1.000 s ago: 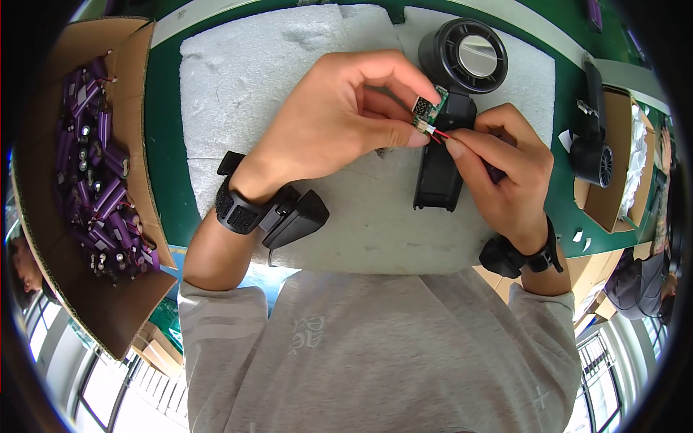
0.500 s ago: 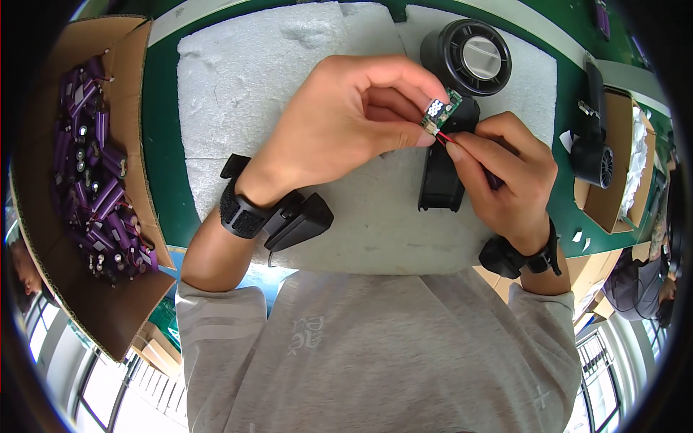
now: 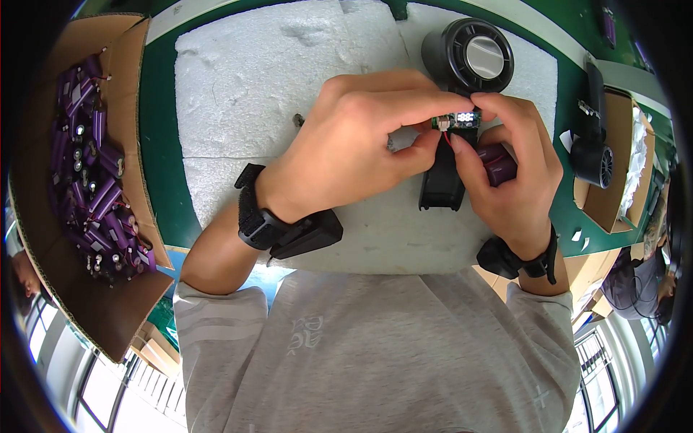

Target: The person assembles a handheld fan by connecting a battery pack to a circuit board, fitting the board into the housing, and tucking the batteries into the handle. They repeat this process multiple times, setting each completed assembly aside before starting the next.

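My left hand (image 3: 375, 137) is closed, pinching one end of a small green circuit board (image 3: 456, 121) between thumb and fingers. White segments on the board face up, and a pale connector sits near its left end. From the connector a red wire (image 3: 447, 137) runs down toward my right hand (image 3: 516, 162). That hand is curled round a purple cylindrical battery (image 3: 498, 164), its index finger at the board's right end. Beneath the board lies a black handheld fan (image 3: 468, 58), its round head away from me and its open handle (image 3: 440, 186) toward me; my hands partly hide the handle.
White foam (image 3: 238, 86) covers the green table (image 3: 160, 144). A cardboard box (image 3: 130, 303) of purple batteries (image 3: 90, 166) stands at the left. At the right are another black fan (image 3: 592, 162) and a cardboard box (image 3: 613, 202) with white lining. A person (image 3: 635, 289) is at the far right.
The circuit board has turned from slanted to nearly level and moved slightly right. My right index finger has moved up to its right end, and the battery shows more. My left wrist has shifted right.
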{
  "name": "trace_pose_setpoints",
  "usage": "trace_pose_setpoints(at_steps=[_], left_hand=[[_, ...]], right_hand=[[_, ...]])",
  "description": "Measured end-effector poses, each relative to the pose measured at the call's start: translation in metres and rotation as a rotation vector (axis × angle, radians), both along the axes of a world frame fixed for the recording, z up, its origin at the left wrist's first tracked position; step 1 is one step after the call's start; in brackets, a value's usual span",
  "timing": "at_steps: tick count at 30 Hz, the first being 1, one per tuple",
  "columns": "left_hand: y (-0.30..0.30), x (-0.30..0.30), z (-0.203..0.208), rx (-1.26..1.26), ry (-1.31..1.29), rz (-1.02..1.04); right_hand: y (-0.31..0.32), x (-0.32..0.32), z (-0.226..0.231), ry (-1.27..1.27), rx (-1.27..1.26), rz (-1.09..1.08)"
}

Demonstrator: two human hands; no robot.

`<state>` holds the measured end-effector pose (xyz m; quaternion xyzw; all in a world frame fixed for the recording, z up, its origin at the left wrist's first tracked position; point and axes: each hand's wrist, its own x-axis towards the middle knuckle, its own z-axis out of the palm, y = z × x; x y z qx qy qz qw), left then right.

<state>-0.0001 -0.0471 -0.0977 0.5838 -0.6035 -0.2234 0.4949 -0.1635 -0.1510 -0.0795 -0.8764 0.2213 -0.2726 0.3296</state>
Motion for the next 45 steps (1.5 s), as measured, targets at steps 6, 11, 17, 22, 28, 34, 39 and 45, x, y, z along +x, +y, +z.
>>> trace_pose_setpoints(at_steps=[6,11,17,22,28,34,39,45], left_hand=[[0.0,-0.001,-0.002,-0.007,0.024,0.059],[-0.001,-0.001,-0.002,-0.002,-0.031,0.08],[0.0,-0.005,-0.001,-0.049,-0.112,0.119],[0.0,-0.006,-0.002,-0.033,-0.067,0.111],[0.0,-0.006,-0.007,-0.053,-0.046,0.09],[-0.002,-0.018,-0.005,0.023,0.125,0.101],[0.0,-0.021,-0.003,0.133,0.074,0.123],[0.001,-0.017,0.0,0.209,0.124,0.05]], right_hand=[[-0.005,-0.001,-0.003,0.003,-0.127,0.026],[-0.007,-0.001,-0.006,-0.004,-0.106,0.022],[-0.006,-0.001,-0.003,-0.009,-0.134,0.032],[-0.007,0.0,-0.002,-0.021,-0.148,0.032],[-0.006,-0.006,-0.005,0.021,-0.081,0.05],[-0.007,-0.005,-0.005,-0.008,0.004,0.042],[-0.005,-0.002,0.0,-0.028,0.026,-0.028],[-0.007,-0.004,0.001,0.08,0.138,-0.051]])
